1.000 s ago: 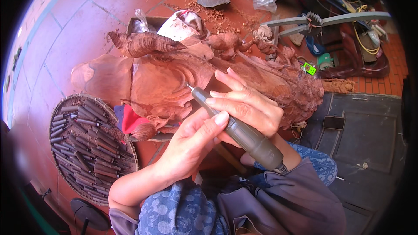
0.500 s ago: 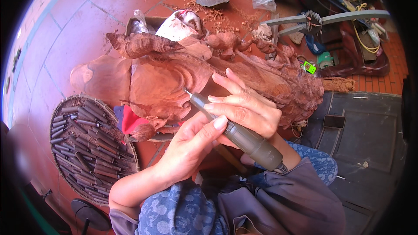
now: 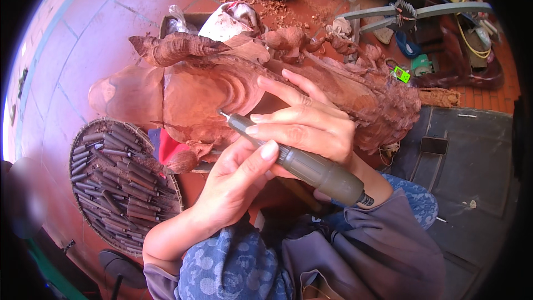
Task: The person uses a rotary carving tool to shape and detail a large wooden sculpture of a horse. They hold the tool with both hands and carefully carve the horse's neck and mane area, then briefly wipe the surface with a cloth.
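A large reddish-brown wood carving (image 3: 194,91) lies across the floor ahead of me, with curved ridges cut into its smooth left part. Over it I hold a dark grey-green rotary tool (image 3: 311,169), slanting from lower right to upper left. Its thin metal bit is at or just above the wood beside the ridges; contact is hard to tell. My left hand (image 3: 236,169) grips the tool from below, thumb pressed along its front. From above, my right hand (image 3: 311,125) also grips it, some fingertips stretched over the carving and its thumb hidden.
At left a round woven basket (image 3: 180,194) holds many dark-handled chisels (image 3: 119,189). A white cloth bundle (image 3: 227,19) sits behind the carving. Pale curved bars (image 3: 444,10) and cables crowd the far right. A phone (image 3: 434,145) rests on a dark panel (image 3: 477,172).
The tool's bit has shifted left along the carving, away from the innermost ridge. Both hands have moved left with it, still gripping. The whole view has also shifted slightly.
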The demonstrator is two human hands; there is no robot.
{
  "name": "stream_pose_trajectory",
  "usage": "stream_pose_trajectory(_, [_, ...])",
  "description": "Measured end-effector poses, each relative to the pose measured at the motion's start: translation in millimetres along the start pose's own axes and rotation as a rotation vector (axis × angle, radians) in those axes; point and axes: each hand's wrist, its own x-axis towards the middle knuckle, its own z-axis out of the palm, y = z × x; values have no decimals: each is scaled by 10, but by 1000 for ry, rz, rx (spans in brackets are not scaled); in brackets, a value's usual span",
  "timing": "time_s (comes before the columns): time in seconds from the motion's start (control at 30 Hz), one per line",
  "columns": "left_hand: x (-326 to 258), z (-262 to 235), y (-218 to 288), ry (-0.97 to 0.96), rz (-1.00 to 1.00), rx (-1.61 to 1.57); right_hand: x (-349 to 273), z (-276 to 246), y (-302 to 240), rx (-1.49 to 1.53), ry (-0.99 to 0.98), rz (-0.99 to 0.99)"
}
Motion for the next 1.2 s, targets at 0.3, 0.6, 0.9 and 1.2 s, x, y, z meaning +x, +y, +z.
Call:
stream_pose_trajectory(0.3, [75, 62, 18, -40, -18, -37, -30, -23, 22, 37, 44, 18])
stream_pose_trajectory(0.6, [77, 88, 9, -27, -21, -33, -58, -65, 14, 30, 27, 31])
stream_pose_trajectory(0.9, [165, 110, 16, -29, -8, -5, -95, -27, 54, 94, 114, 80])
stream_pose_trajectory(1.2, [83, 46, 2, -14, -32, 50, -82, -11, 34, 58, 80, 38])
